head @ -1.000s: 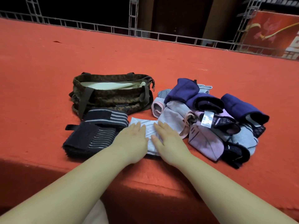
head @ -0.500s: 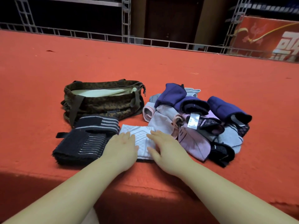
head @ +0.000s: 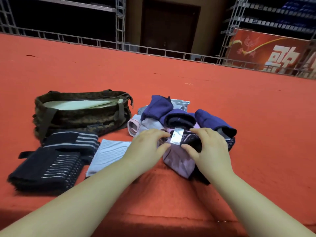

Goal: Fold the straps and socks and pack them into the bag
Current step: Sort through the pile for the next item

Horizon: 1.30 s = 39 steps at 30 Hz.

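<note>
**Both hands close on the next sock**

The left hand and right hand curl their fingers around a tagged lilac-and-dark sock topping the sock pile, likely to lift it for folding. Left of them lie a folded pale sock and dark straps; beyond, the bag gapes open, ready for packing.

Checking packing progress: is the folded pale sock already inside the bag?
No, the pale sock lies flat on the red carpet in front of the bag.
</note>
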Each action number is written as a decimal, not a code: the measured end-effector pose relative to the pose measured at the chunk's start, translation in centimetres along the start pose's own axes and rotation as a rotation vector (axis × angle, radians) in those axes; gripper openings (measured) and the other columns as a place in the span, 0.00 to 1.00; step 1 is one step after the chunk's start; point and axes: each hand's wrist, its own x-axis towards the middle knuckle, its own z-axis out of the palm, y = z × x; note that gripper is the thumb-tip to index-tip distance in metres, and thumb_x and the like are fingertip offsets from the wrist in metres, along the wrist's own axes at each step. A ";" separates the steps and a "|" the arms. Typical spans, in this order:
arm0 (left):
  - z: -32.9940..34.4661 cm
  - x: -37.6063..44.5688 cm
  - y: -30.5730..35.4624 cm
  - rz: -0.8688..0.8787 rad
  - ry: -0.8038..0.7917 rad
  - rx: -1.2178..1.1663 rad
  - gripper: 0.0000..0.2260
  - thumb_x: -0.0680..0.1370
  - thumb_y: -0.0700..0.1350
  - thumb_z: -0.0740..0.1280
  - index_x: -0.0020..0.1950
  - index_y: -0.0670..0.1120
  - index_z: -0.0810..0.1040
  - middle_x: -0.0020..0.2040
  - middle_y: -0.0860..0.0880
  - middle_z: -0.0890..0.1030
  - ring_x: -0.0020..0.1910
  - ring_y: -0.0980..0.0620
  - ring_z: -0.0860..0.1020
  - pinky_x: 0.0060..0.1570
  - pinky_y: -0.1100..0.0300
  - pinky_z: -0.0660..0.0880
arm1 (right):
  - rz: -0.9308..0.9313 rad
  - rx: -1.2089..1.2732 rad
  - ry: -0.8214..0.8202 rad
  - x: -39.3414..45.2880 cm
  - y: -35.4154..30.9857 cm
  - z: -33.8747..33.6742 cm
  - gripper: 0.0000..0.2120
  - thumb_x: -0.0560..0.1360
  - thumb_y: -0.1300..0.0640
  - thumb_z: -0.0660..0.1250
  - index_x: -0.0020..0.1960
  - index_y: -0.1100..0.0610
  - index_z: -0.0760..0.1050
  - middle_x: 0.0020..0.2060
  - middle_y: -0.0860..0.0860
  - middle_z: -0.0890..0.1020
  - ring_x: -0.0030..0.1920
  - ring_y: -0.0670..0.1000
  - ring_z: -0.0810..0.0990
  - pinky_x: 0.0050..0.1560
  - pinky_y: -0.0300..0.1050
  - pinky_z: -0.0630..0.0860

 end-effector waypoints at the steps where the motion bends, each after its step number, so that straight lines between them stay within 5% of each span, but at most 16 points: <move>1: 0.5 0.3 0.2 0.026 -0.002 0.007 0.16 0.77 0.49 0.68 0.64 0.51 0.76 0.63 0.53 0.77 0.64 0.53 0.72 0.65 0.61 0.63 | 0.017 0.000 -0.005 -0.1 0.5 0.0 0.19 0.66 0.46 0.71 0.52 0.55 0.80 0.45 0.52 0.81 0.48 0.58 0.79 0.50 0.53 0.72; 9: 2.6 2.2 1.3 0.095 0.067 0.154 0.17 0.73 0.49 0.72 0.61 0.50 0.79 0.58 0.50 0.75 0.58 0.46 0.73 0.59 0.55 0.65 | 0.116 0.320 -0.052 0.7 1.6 -0.1 0.04 0.73 0.51 0.71 0.43 0.52 0.81 0.40 0.44 0.81 0.45 0.49 0.77 0.49 0.44 0.71; 13: 2.6 3.4 1.7 0.076 0.166 0.151 0.16 0.70 0.48 0.75 0.57 0.49 0.81 0.55 0.49 0.76 0.54 0.45 0.74 0.54 0.54 0.66 | 0.268 0.583 0.000 1.8 1.0 -0.7 0.07 0.75 0.55 0.68 0.39 0.50 0.77 0.36 0.44 0.82 0.40 0.44 0.79 0.45 0.39 0.73; 20: 0.8 6.2 2.9 0.024 0.165 -0.017 0.17 0.73 0.50 0.72 0.61 0.52 0.77 0.59 0.53 0.74 0.60 0.50 0.71 0.62 0.53 0.66 | 0.311 0.747 0.203 6.0 -0.2 -3.1 0.10 0.78 0.56 0.65 0.38 0.50 0.74 0.32 0.43 0.78 0.34 0.37 0.74 0.38 0.30 0.69; 25: -0.5 6.6 3.9 0.086 0.106 -0.172 0.20 0.72 0.57 0.68 0.62 0.51 0.77 0.59 0.56 0.77 0.61 0.55 0.72 0.60 0.61 0.65 | 0.296 0.805 0.289 7.7 -0.7 -5.5 0.10 0.78 0.56 0.65 0.37 0.50 0.74 0.33 0.44 0.78 0.32 0.37 0.74 0.38 0.31 0.70; 27: -1.2 5.7 4.9 0.079 0.076 -0.323 0.15 0.73 0.55 0.69 0.58 0.56 0.77 0.54 0.62 0.78 0.57 0.61 0.73 0.57 0.65 0.67 | 0.307 0.839 0.294 7.7 -1.0 -6.5 0.10 0.78 0.55 0.65 0.38 0.51 0.74 0.32 0.45 0.78 0.32 0.37 0.73 0.37 0.32 0.71; 32: -1.6 2.1 6.5 0.042 0.129 -0.562 0.10 0.71 0.56 0.67 0.50 0.56 0.77 0.47 0.63 0.80 0.49 0.66 0.77 0.50 0.71 0.71 | 0.385 1.019 0.240 5.1 -2.7 -8.3 0.10 0.77 0.54 0.65 0.38 0.54 0.76 0.31 0.47 0.79 0.31 0.42 0.75 0.33 0.35 0.73; 35: -1.1 -0.7 5.9 0.023 0.151 -0.515 0.04 0.73 0.55 0.65 0.41 0.56 0.76 0.38 0.63 0.78 0.40 0.67 0.75 0.42 0.72 0.68 | 0.421 1.048 0.166 2.3 -3.6 -7.9 0.09 0.77 0.55 0.65 0.39 0.56 0.76 0.31 0.51 0.78 0.33 0.45 0.73 0.35 0.38 0.71; 39: -0.9 -5.0 4.0 -0.064 0.118 -0.371 0.11 0.70 0.64 0.62 0.41 0.59 0.76 0.36 0.61 0.78 0.37 0.63 0.75 0.41 0.67 0.70 | 0.511 1.158 -0.061 -1.9 -4.7 -6.8 0.15 0.69 0.46 0.66 0.45 0.58 0.77 0.35 0.53 0.78 0.37 0.47 0.74 0.38 0.41 0.71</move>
